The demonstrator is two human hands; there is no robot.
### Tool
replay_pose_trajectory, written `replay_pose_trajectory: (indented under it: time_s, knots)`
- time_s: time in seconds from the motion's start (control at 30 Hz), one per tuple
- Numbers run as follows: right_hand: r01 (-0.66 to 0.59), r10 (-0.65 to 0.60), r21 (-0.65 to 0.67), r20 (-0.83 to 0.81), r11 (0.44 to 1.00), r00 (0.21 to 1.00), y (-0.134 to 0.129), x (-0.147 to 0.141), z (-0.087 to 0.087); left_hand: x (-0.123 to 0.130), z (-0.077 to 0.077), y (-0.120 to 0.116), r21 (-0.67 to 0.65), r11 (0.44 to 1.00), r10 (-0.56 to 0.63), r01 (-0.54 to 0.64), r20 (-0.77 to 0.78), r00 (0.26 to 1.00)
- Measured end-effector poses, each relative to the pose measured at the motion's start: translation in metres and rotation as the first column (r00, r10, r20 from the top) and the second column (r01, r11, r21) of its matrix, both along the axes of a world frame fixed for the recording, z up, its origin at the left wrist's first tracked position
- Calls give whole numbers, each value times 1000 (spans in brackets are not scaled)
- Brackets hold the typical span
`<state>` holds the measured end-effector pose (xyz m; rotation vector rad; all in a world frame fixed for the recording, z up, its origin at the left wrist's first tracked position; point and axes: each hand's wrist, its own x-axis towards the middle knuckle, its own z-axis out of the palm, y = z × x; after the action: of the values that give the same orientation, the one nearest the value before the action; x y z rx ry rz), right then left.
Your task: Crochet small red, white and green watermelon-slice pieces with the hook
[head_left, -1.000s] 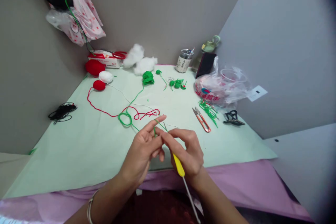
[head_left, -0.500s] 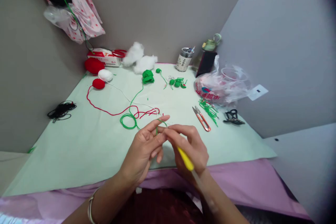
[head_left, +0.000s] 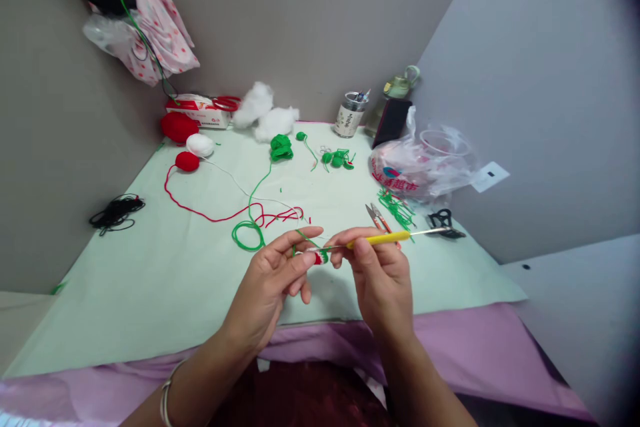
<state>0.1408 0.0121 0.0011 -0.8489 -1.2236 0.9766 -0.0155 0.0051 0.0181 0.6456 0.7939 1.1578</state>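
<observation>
A small red, white and green crocheted piece [head_left: 320, 257] is pinched between the thumb and fingers of my left hand [head_left: 275, 273]. Green yarn [head_left: 247, 235] runs over that hand's fingers from a loose coil on the table. My right hand [head_left: 380, 273] grips a crochet hook [head_left: 385, 238] by its yellow handle; the metal tip points left and meets the green edge of the piece. A green yarn ball [head_left: 281, 147] lies beyond my hands, with red balls [head_left: 187, 161] and a white ball [head_left: 200, 145] at the left.
Snips [head_left: 376, 217], cut green strands [head_left: 396, 208], a black clip [head_left: 443, 222] and a plastic bag [head_left: 410, 167] lie at the right. Behind stand a pen tin [head_left: 350, 115] and bottle [head_left: 400, 87]; stuffing [head_left: 275, 121] and a box [head_left: 200, 112] sit back left. Black yarn [head_left: 117, 212] is far left.
My right hand has turned and drawn slightly right, so the hook now lies nearly level instead of slanting toward me. The crocheted piece has come into view. My left hand has barely moved.
</observation>
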Motion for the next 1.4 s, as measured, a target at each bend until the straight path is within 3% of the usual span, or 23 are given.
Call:
replay_pose_trajectory:
  time_s: [0.1, 0.23, 0.37, 0.43, 0.5, 0.57, 0.63, 0.7, 0.77, 0.83, 0.93, 1.03, 1.1, 1.17, 1.23, 1.3, 1.4]
  knots:
    - [-34, 34, -2, -23, 999, 999, -2, 2, 2, -3, 0, 1, 28, 1000, 14, -13, -47, 999]
    - [68, -109, 183, 225, 981, 968, -10, 1, 6, -4, -5, 0, 97, 994, 60, -44, -167, 984]
    - [10, -325, 542, 490, 840, 809, -14, -3, -1, 0, -8, -4, 132, 989, 96, -71, -194, 976]
    - [-16, -438, 640, 544, 768, 716, -13, -4, -7, 2, -7, -4, 75, 995, 67, -59, -109, 992]
    - [-6, -500, 673, 555, 739, 664, -12, -4, -11, 2, -5, -3, -24, 1000, 1, 0, 7, 1000]
    - [41, -454, 616, 534, 787, 713, -11, -3, -10, -1, -1, 0, -116, 991, -49, 62, 116, 992]
    - [117, -334, 469, 413, 876, 848, -9, -1, -5, -4, 2, 3, -154, 985, -52, 80, 181, 982]
    - [128, -197, 286, 227, 950, 954, -7, -1, 0, -7, 3, 4, -131, 990, -22, 47, 183, 983]
    - [78, -103, 188, 125, 979, 987, -5, -3, 3, -6, 3, 3, -78, 996, -24, 35, 136, 990]
    - [39, -66, 179, 150, 983, 987, -4, -6, 4, -3, 2, 1, -35, 999, -27, 30, 68, 997]
    - [78, -173, 303, 300, 950, 938, -6, -9, -1, 1, 0, -1, -5, 1000, 21, -21, 19, 1000]
    - [59, -348, 513, 489, 856, 800, -9, -6, -6, 2, -2, 0, -64, 998, -1, 7, 104, 995]
    - [63, -388, 556, 491, 829, 780, -9, -3, -6, 0, -4, 3, -133, 988, -49, 76, 194, 980]
    - [142, -327, 446, 371, 884, 869, -8, 0, -4, -2, -5, 5, -171, 981, -50, 94, 245, 968]
    - [163, -213, 247, 191, 955, 958, -6, 1, -2, -3, -5, 6, -157, 986, -15, 53, 235, 972]
    - [98, -110, 119, 99, 988, 989, -5, -1, 0, -1, -5, 4, -100, 995, 4, 14, 179, 984]
    - [37, -46, 70, 131, 997, 990, -4, -3, 0, 2, -4, 1, -25, 1000, 11, -9, 82, 997]
